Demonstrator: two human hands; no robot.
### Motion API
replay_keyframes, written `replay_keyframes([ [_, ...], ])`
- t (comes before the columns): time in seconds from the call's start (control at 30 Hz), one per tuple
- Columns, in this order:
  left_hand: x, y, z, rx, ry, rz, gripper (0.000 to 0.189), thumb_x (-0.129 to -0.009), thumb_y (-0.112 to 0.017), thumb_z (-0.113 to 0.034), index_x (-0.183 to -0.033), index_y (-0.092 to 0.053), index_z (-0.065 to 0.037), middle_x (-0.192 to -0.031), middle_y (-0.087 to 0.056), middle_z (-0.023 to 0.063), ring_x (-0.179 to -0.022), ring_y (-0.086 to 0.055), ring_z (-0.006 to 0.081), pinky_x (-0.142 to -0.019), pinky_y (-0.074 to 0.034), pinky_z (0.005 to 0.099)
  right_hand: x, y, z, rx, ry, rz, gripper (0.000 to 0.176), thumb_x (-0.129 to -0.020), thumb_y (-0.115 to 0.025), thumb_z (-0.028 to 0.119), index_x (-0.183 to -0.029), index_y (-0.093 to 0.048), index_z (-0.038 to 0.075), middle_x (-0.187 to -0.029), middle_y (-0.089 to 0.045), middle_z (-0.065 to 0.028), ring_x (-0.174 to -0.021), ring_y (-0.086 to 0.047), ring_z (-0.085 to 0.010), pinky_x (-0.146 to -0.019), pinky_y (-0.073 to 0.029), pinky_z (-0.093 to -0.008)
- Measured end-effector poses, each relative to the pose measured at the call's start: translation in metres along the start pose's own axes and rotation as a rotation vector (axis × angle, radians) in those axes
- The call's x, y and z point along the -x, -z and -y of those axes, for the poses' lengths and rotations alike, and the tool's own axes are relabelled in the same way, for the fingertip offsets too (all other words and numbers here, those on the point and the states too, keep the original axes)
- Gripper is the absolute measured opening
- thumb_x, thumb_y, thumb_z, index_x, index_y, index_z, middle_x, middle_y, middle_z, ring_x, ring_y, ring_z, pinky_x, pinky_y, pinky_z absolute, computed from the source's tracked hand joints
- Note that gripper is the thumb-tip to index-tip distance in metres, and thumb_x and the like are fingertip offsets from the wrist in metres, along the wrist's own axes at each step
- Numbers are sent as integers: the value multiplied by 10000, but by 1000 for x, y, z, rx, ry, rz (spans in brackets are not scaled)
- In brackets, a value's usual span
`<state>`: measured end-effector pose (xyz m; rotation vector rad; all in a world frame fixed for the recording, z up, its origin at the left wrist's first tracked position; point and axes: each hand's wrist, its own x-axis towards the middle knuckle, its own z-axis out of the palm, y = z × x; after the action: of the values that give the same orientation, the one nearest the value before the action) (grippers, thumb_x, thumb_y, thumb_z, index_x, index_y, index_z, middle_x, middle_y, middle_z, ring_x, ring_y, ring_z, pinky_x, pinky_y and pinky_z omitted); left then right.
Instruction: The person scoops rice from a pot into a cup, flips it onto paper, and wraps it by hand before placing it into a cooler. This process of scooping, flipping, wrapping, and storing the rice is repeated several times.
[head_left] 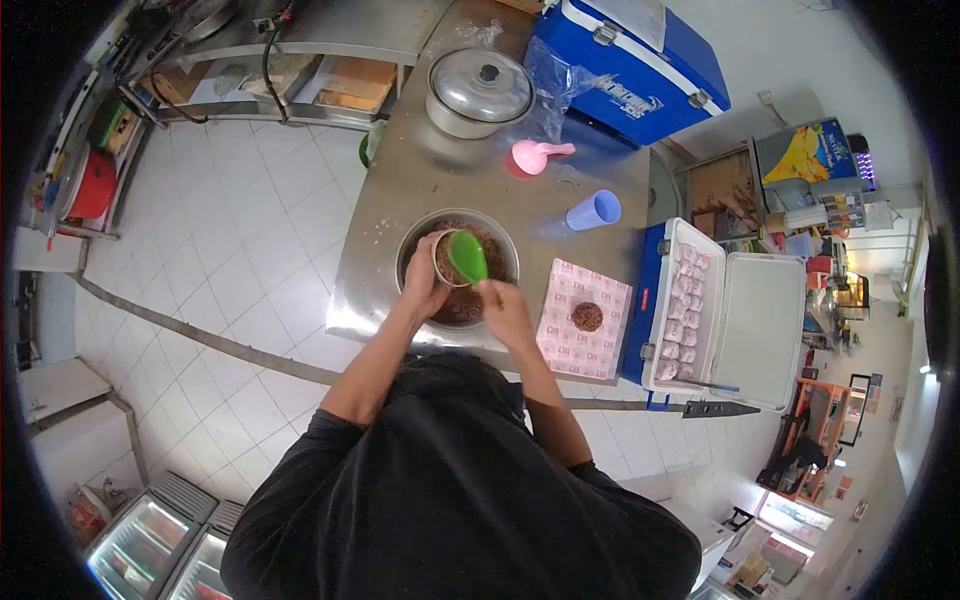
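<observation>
My left hand [425, 287] is closed around a small round cup [440, 266], tilted over a large metal bowl [402, 262]. Brown, rice-like food [462, 306] fills the lower part of that bowl. In my right hand [507, 313] is the handle of a green plastic serving spoon [467, 254], its broad head lying across the cup's mouth and hiding part of what is inside. To the right, a round brown portion of food [587, 317] rests on a stack of pink printed wrapping paper [561, 287].
Farther back on the steel table [400, 190] are a lidded pot [478, 95], a pink scoop [533, 156] and a blue cup [594, 211]. A blue cooler [640, 70] stands behind. At right, an opened cooler [654, 300] holds several wrapped packets [683, 310].
</observation>
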<state>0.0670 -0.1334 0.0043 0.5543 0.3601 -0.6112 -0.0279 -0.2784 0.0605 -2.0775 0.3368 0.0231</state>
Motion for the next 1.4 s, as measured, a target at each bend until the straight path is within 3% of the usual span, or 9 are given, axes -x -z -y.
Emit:
replay_keyframes([
  [0.03,0,1,0,-23,-3,-11,378,-1060,-381,-326,-1221,-617,-78,-1157,-685,86,-1086,-669,211,-928,-571,394,-3,-2,3,28,23,68,356,-1036,-543,277,-995,-724,-27,-798,-680,-250,-707,-649,-314,-731,-505,-403],
  [0.07,1,3,0,-52,-7,-24,352,-1054,-396,-308,-1209,-621,-86,-1135,-688,78,-1070,-671,203,-916,-572,384,-2,3,4,73,-21,128,342,-1037,-562,260,-1014,-738,-32,-721,-649,-175,-693,-578,-158,-688,-487,-346],
  [0.2,12,-1,-3,-88,102,-46,356,-1060,-374,-318,-1198,-607,-87,-1103,-669,68,-1025,-672,211,-874,-591,421,-13,49,12,125,4,329,367,-1035,-557,278,-1018,-730,-46,-658,-599,-176,-656,-564,-161,-662,-479,-373],
  [0.4,10,4,-5,-183,151,-23,381,-1066,-355,-330,-1227,-600,-86,-1173,-667,84,-1073,-673,227,-856,-605,463,-16,38,26,307,128,250,329,-1020,-565,248,-929,-674,-49,-676,-583,-224,-611,-558,-239,-654,-471,-393],
  [0.5,21,3,-9,-161,189,-63,378,-1064,-363,-329,-1225,-602,-85,-1181,-668,92,-1069,-680,230,-863,-610,467,-16,66,41,315,76,250,307,-1002,-572,271,-921,-689,-1,-839,-660,-269,-802,-616,-481,-750,-510,-473],
  [0.73,2,13,-15,-179,251,87,385,-1069,-344,-337,-1232,-596,-97,-1184,-662,100,-1054,-687,233,-872,-611,471,-22,57,16,115,21,389,356,-1020,-567,274,-1002,-711,-52,-777,-641,-266,-715,-679,-274,-687,-494,-416],
  [0.93,9,2,-22,-122,316,-32,380,-1083,-315,-349,-1259,-570,-130,-1209,-640,113,-1096,-663,276,-860,-592,542,-4,83,68,293,30,142,291,-989,-597,269,-1051,-738,22,-704,-633,-239,-618,-650,-368,-671,-515,-437],
  [1.27,11,-1,-15,-325,376,-73,362,-1084,-331,-364,-1232,-580,-148,-1171,-646,97,-1069,-661,263,-780,-598,535,2,50,64,752,116,308,302,-1009,-519,303,-1028,-686,52,-774,-682,-238,-788,-681,-457,-734,-533,-548],
  [1.4,21,-5,-18,-131,223,-99,365,-1075,-354,-361,-1242,-581,-129,-1179,-649,84,-1078,-660,238,-839,-595,482,-3,68,49,484,177,183,283,-1012,-556,281,-984,-705,42,-641,-616,-183,-601,-619,-367,-599,-486,-469],
])
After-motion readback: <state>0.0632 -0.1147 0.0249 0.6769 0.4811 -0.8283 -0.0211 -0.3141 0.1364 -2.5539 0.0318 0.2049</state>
